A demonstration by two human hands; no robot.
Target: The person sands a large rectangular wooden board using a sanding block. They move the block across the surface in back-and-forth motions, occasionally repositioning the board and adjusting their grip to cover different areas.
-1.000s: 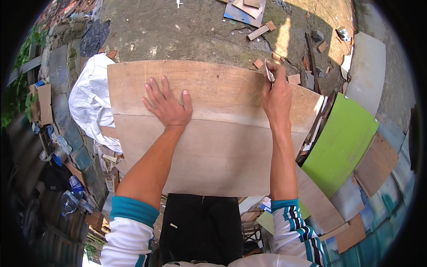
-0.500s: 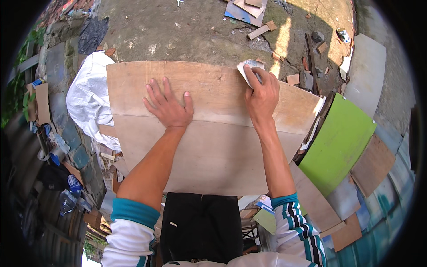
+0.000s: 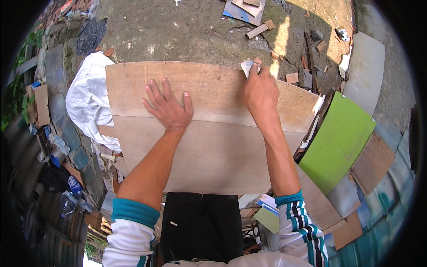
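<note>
A wide wooden board (image 3: 213, 155) lies in front of me, its far strip a warmer brown than the pale near part, with a seam line across it. Flat on the board's left half rests my left hand (image 3: 170, 108), fingers spread. My right hand (image 3: 261, 91) is bent over the far edge, right of the middle, gripping a folded piece of sandpaper (image 3: 247, 66) with a whitish printed back. Most of the sandpaper is hidden under my fingers.
A white sack (image 3: 86, 98) touches the board's left side. To the right lean a green panel (image 3: 340, 138) and a grey sheet (image 3: 364, 71). Beyond the board, wood offcuts (image 3: 260, 30) and rubble lie on rough ground. A black plastic bag (image 3: 91, 35) is at far left.
My right hand has turned further over the sandpaper, its back now facing up and hiding more of it. My left hand and the board stay nearly in place.
</note>
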